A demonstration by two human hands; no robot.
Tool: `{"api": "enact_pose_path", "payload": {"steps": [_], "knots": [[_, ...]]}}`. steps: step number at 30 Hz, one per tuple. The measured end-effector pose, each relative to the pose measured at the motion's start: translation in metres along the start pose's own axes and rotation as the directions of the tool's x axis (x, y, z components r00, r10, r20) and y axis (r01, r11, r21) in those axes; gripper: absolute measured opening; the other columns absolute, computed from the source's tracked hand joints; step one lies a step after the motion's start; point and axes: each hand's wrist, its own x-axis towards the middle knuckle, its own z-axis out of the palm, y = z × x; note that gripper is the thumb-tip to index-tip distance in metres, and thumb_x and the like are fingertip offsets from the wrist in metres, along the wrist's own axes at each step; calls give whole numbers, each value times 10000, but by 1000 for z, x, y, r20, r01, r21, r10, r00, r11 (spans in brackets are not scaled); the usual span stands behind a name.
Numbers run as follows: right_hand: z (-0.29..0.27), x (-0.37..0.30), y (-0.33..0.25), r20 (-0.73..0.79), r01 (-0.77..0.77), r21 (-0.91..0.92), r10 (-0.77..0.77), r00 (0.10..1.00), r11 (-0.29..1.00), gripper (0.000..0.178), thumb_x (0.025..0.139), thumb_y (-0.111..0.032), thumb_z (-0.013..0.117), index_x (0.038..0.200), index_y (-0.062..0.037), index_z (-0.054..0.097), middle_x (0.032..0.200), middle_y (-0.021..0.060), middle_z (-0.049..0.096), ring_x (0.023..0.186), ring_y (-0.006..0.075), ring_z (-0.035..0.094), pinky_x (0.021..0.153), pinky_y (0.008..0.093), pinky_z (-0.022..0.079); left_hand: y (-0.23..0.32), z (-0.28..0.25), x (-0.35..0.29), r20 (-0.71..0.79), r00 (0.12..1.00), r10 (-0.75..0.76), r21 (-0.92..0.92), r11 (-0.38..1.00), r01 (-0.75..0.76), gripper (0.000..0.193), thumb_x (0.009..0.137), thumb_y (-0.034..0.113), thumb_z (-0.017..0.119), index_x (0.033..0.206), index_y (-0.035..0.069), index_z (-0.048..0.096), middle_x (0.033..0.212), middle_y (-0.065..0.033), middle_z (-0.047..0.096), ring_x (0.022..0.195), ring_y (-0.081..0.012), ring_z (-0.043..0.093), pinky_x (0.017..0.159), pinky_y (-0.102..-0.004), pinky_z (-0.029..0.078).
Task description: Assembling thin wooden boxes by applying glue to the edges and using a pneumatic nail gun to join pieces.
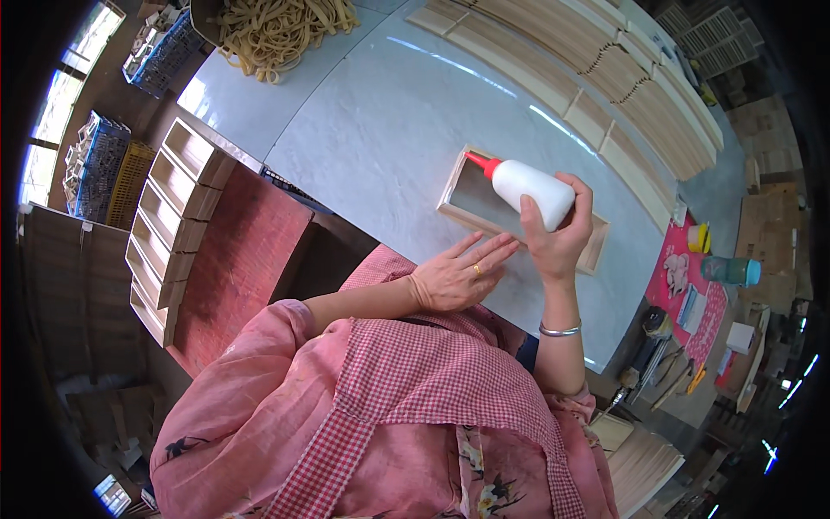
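Note:
In my right hand (562, 229) is a white glue bottle (532, 192) with a red nozzle, tilted so that its tip is over the far left corner of a wooden frame (454, 186). The rectangular frame lies on the grey tabletop (363, 164), and the tabletop shows through its middle. My left hand (462, 275) rests with fingers stretched out, their tips at the near side of the frame. Part of the frame's near right side is hidden behind my right hand.
Wooden strips (596, 69) are stacked along the far right of the table. A heap of yellowish bands (272, 35) lies at the far left. Finished-looking wooden boxes (164, 216) line a red board (238, 251) at left. A green-blue bottle (731, 271) and tools stand at right.

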Motion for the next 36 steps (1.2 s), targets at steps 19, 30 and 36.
{"api": "enact_pose_path", "payload": {"steps": [19,30,36], "knots": [[-53,-14,6,-119,-49,-162,29,992,986,509,780,-178,800,1209,-42,563,1022,122,653,798,233,613,700,330,523,3,-1,2,6,1000,-24,28,999,24,298,880,185,631,1145,59,680,1603,-165,348,1504,-287,325,1203,-446,306],[-100,-29,17,-242,-113,-256,49,969,960,490,787,-189,794,1199,-44,573,1017,129,660,807,245,618,717,342,526,7,-8,8,26,999,-44,66,997,42,280,870,180,642,1124,66,669,1588,-155,371,1501,-282,331,1206,-433,301],[-123,-38,22,-295,-174,-301,82,952,938,486,785,-189,794,1193,-41,576,1008,136,665,809,252,623,723,349,527,7,-8,8,55,997,-53,29,998,52,286,872,186,640,1130,64,661,1590,-154,369,1504,-285,324,1215,-439,282]]}}
